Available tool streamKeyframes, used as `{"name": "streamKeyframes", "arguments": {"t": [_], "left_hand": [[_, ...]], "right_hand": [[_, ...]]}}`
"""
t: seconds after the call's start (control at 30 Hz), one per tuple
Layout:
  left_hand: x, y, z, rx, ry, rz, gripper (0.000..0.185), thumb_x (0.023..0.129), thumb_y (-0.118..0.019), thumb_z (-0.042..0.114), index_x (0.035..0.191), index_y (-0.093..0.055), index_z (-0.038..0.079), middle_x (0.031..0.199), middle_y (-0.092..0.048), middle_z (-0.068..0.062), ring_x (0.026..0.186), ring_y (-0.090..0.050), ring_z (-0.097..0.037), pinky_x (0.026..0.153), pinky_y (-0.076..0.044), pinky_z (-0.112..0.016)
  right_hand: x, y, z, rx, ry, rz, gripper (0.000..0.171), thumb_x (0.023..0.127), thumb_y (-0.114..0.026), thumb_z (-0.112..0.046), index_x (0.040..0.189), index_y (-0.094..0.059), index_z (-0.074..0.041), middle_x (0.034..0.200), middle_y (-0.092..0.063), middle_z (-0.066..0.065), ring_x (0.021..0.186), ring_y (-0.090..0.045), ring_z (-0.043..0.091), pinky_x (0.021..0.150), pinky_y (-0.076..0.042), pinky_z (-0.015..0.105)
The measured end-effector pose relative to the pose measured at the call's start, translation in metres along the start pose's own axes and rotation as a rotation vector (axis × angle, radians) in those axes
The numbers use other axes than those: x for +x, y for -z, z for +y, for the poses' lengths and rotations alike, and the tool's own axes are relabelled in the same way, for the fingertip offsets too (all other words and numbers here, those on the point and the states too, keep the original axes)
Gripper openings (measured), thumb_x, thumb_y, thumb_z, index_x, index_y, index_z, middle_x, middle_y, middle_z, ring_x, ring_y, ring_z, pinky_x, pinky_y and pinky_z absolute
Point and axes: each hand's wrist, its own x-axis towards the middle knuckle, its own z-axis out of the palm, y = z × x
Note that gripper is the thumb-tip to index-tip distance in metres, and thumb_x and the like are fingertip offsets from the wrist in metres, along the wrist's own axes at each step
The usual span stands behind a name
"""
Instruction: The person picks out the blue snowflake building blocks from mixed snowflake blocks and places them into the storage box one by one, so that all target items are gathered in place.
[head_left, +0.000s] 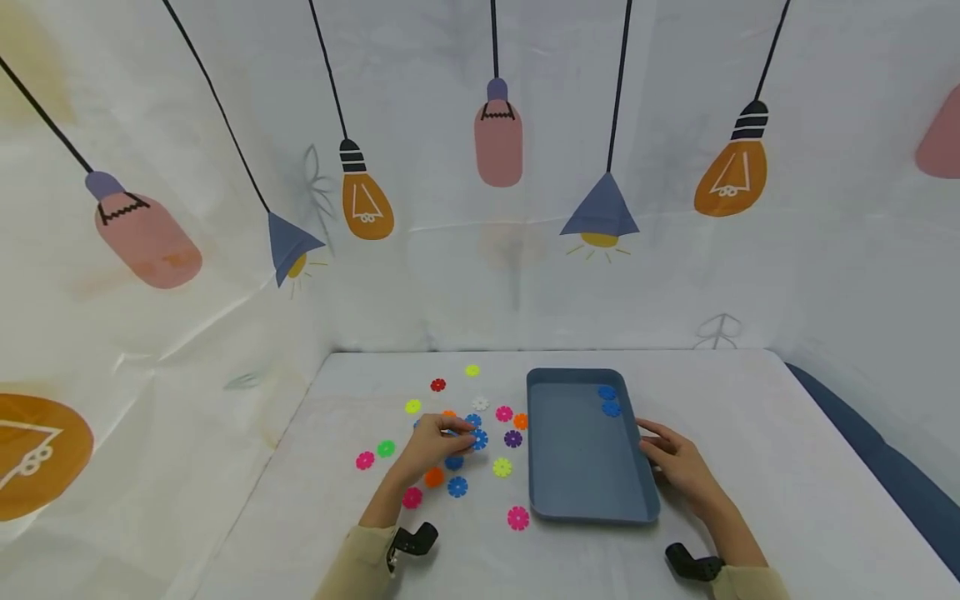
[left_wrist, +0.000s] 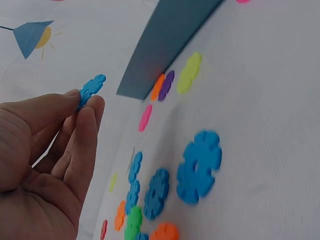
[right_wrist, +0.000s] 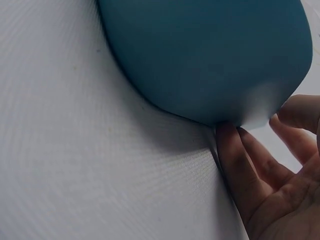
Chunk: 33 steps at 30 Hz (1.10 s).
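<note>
My left hand [head_left: 437, 440] pinches a blue flower-shaped plastic disc [left_wrist: 93, 90] between thumb and fingertips, raised above the table to the left of the tray. Below and around it lie more notched blue discs [head_left: 457, 487], an orange disc [head_left: 434, 477] and a pink disc [head_left: 412, 497]. The grey-blue tray [head_left: 588, 467] lies flat, two blue discs [head_left: 611, 408] near its far right corner. Along the tray's right side rests my right hand [head_left: 682, 471], fingers extended and their tips against the outer wall [right_wrist: 200, 95].
Loose discs in several colours spread left of the tray, among them a purple one [head_left: 513, 438] and an orange one [head_left: 521, 422] close to its left wall. A pink disc [head_left: 518, 518] lies near the tray's front left corner. White cloth [head_left: 465, 317] with printed lamps hangs behind the table.
</note>
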Motion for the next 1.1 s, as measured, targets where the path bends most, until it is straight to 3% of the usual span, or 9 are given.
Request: {"name": "streamKeyframes", "arguments": {"t": [0.2,0.5,0.77,0.93,1.1], "left_hand": [[0.014,-0.013,0.007,-0.078,-0.02,-0.015,0.023,0.089,-0.073,0.014,0.106,-0.072,-0.001,0.094,-0.069,-0.012,0.082,-0.071,-0.026,0.075,-0.058,-0.034],[0.028,-0.034,0.023,-0.095,0.008,-0.019,0.023,0.089,-0.072,0.011,0.106,-0.071,-0.003,0.093,-0.068,-0.012,0.08,-0.07,-0.022,0.074,-0.058,-0.033],[0.039,-0.049,0.031,-0.054,-0.007,-0.013,0.021,0.09,-0.072,0.012,0.106,-0.072,-0.001,0.091,-0.069,-0.01,0.077,-0.069,-0.022,0.073,-0.058,-0.032],[0.046,-0.057,0.036,-0.105,-0.007,-0.015,0.02,0.09,-0.071,0.013,0.106,-0.072,0.001,0.093,-0.07,-0.009,0.08,-0.07,-0.025,0.074,-0.058,-0.032],[0.052,-0.065,0.038,-0.145,-0.018,-0.035,0.026,0.09,-0.07,0.011,0.11,-0.07,-0.005,0.097,-0.07,-0.011,0.081,-0.07,-0.023,0.076,-0.057,-0.034]], "right_hand": [[-0.001,0.0,0.001,-0.002,-0.004,0.017,0.051,0.1,-0.056,-0.019,0.146,-0.041,-0.005,0.128,-0.054,0.028,0.098,-0.062,0.028,0.075,-0.052,0.033],[-0.001,-0.001,0.003,0.006,-0.007,0.021,0.051,0.1,-0.057,-0.021,0.146,-0.041,-0.006,0.128,-0.054,0.027,0.1,-0.062,0.029,0.076,-0.052,0.034],[-0.002,0.0,0.002,-0.001,-0.009,0.025,0.051,0.1,-0.057,-0.022,0.146,-0.041,-0.006,0.129,-0.054,0.027,0.101,-0.061,0.029,0.077,-0.052,0.034],[-0.003,0.0,0.001,-0.002,-0.011,0.025,0.051,0.1,-0.056,-0.021,0.146,-0.041,-0.006,0.129,-0.054,0.027,0.102,-0.061,0.029,0.077,-0.053,0.035],[-0.001,0.0,0.002,-0.004,-0.011,0.025,0.05,0.1,-0.056,-0.02,0.146,-0.041,-0.006,0.128,-0.055,0.027,0.103,-0.061,0.029,0.078,-0.052,0.035]]}}
